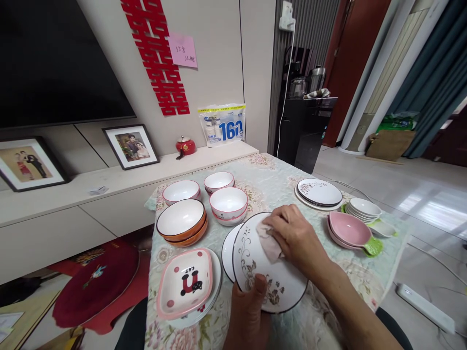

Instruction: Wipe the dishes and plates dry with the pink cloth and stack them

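My left hand (250, 308) grips the near edge of a white plate (253, 267) with a brown floral pattern and dark rim, thumb on its face. The plate is tilted up above the table. My right hand (294, 233) is closed on a pale cloth (269, 243), pressed against the plate's upper right face. Partly hidden behind it lies another white plate (228, 253). To the left is a square pink-rimmed cat dish (186, 282) on top of round plates. Orange bowls (182, 221) are stacked just beyond.
Red-rimmed white bowls (228, 201) stand at the back. On the right are stacked floral plates (319, 191), small white dishes (365, 206) and pink leaf-handled bowls (350, 228). A flowered cloth covers the table (270, 180). A power strip (425, 308) lies on the floor.
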`<move>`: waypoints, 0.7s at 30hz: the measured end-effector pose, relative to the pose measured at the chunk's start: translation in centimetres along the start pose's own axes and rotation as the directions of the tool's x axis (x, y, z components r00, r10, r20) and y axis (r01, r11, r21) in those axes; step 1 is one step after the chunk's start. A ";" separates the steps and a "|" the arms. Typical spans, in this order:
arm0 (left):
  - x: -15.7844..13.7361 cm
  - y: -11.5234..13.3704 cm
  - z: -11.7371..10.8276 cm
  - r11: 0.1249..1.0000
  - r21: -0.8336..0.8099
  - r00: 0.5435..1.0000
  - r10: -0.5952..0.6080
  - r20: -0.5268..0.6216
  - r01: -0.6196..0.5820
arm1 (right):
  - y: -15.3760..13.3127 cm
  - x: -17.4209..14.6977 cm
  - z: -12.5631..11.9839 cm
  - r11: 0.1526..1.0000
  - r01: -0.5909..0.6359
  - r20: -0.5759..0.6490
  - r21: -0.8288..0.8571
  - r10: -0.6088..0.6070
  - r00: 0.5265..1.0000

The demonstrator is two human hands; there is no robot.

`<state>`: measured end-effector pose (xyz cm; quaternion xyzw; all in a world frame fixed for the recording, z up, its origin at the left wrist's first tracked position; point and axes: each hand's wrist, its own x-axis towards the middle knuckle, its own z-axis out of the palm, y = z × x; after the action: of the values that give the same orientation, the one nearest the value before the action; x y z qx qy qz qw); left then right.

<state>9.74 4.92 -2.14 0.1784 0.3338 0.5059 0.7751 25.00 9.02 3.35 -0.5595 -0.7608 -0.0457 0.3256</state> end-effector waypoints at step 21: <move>1.0 0.8 -0.1 0.992 -0.117 0.980 0.026 -0.197 -0.050 | 0.9 -0.9 -0.3 0.973 -0.143 0.186 -0.183 0.177 0.967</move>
<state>9.39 6.16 -2.08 0.0869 0.3735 0.5551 0.7381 26.04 8.47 2.82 -0.6465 -0.7354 -0.0266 0.2014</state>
